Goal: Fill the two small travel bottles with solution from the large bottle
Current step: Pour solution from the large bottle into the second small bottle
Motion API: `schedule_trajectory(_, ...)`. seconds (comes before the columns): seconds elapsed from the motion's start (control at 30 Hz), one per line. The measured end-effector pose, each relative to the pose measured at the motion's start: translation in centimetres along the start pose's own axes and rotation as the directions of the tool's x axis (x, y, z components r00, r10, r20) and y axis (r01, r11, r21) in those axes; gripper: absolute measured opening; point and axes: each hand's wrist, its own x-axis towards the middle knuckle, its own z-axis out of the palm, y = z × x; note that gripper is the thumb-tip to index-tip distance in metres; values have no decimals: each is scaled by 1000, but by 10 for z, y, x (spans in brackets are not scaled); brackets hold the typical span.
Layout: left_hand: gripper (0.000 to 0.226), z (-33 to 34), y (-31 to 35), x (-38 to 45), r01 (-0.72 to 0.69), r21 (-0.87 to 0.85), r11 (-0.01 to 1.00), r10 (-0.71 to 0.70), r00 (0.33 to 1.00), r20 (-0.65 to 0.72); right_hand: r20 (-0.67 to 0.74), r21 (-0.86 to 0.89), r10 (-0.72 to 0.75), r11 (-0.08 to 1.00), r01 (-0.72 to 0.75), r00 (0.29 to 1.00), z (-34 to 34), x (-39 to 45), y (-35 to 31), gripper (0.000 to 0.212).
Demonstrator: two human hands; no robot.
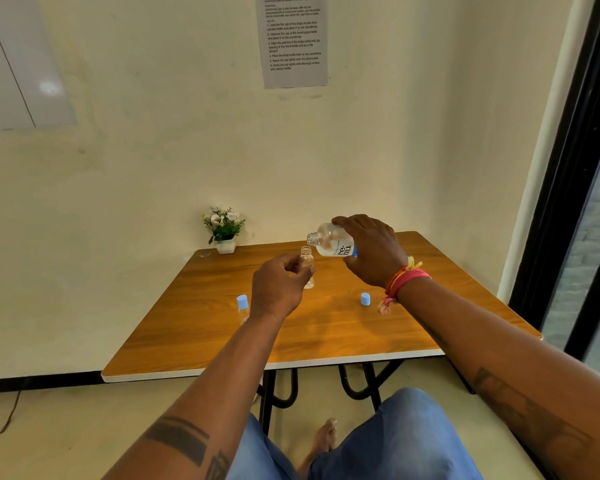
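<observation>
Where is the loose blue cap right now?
The loose blue cap stands on the table, right of centre, just below the right hand's wrist.

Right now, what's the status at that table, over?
Left hand holds open small bottle upright. Right hand tips large bottle, mouth just above it. Second small bottle capped, loose blue cap aside. Nothing blocking.

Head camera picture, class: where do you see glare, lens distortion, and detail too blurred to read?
Head view: glare patch on the wall panel; wide-angle bending of the window frame; the poster text is too soft to read fully; the small bottle in the left hand is faint.
</observation>
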Motion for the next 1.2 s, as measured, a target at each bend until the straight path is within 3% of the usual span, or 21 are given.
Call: schedule_trajectory(1.2, 30, -1, 1, 1, 4, 25, 1000, -4, 1000, 1, -46, -74, -102, 992, 99, 994, -4, 2, 0, 73)
